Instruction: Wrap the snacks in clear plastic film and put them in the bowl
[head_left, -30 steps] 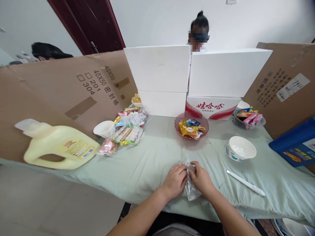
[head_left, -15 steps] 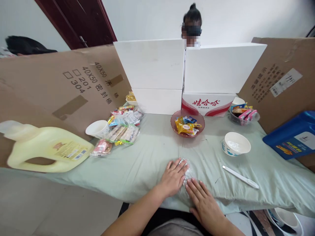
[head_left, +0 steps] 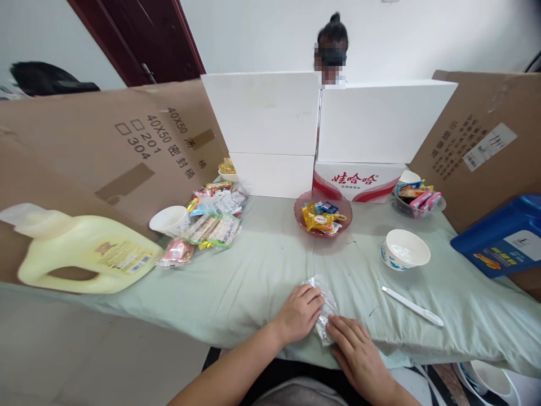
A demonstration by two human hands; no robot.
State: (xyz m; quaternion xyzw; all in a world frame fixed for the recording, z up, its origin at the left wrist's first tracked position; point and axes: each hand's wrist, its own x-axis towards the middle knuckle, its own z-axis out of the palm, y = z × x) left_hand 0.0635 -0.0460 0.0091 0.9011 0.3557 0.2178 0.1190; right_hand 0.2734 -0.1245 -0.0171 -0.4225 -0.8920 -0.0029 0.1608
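Two cardboard sheets point(head_left: 105, 152) stand along the left and right of the worktop point(head_left: 253, 270), which is draped in a pale green cloth. Between them, at the back, white boxes point(head_left: 329, 121) are stacked, one carton below bearing red lettering, and a person's head shows above them. A yellow jug point(head_left: 84, 256) lies on its side at the left end of the worktop, and a blue box point(head_left: 502, 237) leans at the right edge. Near the jug sits a heap of wrapped snacks point(head_left: 211, 223) with a white paper cup point(head_left: 169, 220) just beside it. A red dish point(head_left: 323, 214) of yellow and blue packets stands in the middle toward the back, a clear bowl point(head_left: 416, 200) of snack bars at the back right, and a white bowl point(head_left: 404, 249) nearer the front. A slim white tool point(head_left: 412, 305) lies on the cloth to the right of the hands.

At the front edge a small clear plastic bag point(head_left: 323, 301) lies flat on the cloth. The left hand point(head_left: 301, 313) rests on its left side with the fingers together and curled onto the plastic. The right hand point(head_left: 359, 352) lies flat with fingers together and extended, the tips pressing on the bag's near end. Neither hand lifts the bag; both press it against the cloth.
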